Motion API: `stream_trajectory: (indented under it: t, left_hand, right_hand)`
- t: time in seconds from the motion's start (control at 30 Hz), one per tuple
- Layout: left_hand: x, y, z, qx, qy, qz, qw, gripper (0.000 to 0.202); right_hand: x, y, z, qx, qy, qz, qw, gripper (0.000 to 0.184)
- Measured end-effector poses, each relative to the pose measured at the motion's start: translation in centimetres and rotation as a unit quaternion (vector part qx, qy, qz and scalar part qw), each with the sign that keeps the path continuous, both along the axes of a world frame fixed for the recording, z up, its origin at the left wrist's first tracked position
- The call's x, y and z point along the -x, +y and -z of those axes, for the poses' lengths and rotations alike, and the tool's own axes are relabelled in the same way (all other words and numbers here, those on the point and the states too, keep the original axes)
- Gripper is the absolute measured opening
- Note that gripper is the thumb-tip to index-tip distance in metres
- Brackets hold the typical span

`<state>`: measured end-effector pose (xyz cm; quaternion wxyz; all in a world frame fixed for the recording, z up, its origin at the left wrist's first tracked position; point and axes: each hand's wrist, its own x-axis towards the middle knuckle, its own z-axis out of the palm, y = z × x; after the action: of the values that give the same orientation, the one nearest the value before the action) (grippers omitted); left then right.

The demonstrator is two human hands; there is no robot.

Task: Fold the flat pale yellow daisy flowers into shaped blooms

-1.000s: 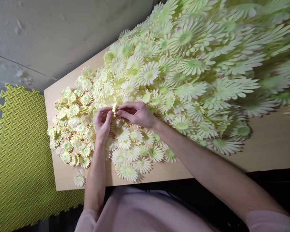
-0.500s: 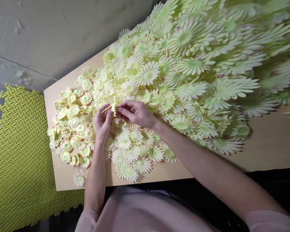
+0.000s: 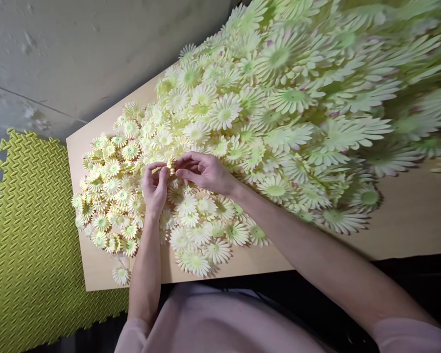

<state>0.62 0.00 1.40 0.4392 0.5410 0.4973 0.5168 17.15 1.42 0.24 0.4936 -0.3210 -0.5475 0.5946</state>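
Note:
My left hand (image 3: 155, 189) is pinched at the middle of the flower pile, its thumb and index finger closed on a small pale-yellow artificial flower (image 3: 170, 165). Part of that flower is hidden by the fingers. Close by on its right, my right hand (image 3: 208, 172) has its thumb and index finger apart, with the index fingertip at the flower's edge. Around both hands lie many loose daisy-like flower heads, cream with greenish centres. Smaller heads (image 3: 112, 186) are heaped on the left, and larger ones (image 3: 226, 112) spread behind and to the right.
The flowers cover much of a light wooden table (image 3: 99, 279). One flower head (image 3: 121, 275) lies by itself near the front left corner. A yellow-green foam mat (image 3: 29, 235) is beyond the left edge, and a grey wall (image 3: 95, 54) stands behind.
My right thumb and index finger have spread apart. The small flower has shifted slightly left and sits closer to my left fingertips. The piles look the same.

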Motion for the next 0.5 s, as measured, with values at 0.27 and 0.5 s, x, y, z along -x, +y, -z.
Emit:
stream_trajectory:
  t: [0.27, 0.5]
  left_hand:
    - [0.24, -0.14, 0.32, 0.0, 0.003, 0.025, 1.0, 0.021]
    - [0.42, -0.08, 0.42, -0.002, -0.001, 0.029, 1.0, 0.022]
  right_hand:
    - [-0.05, 0.09, 0.32, -0.011, 0.005, -0.006, 1.0, 0.029]
    - [-0.01, 0.13, 0.37, -0.017, 0.006, -0.007, 1.0, 0.026]
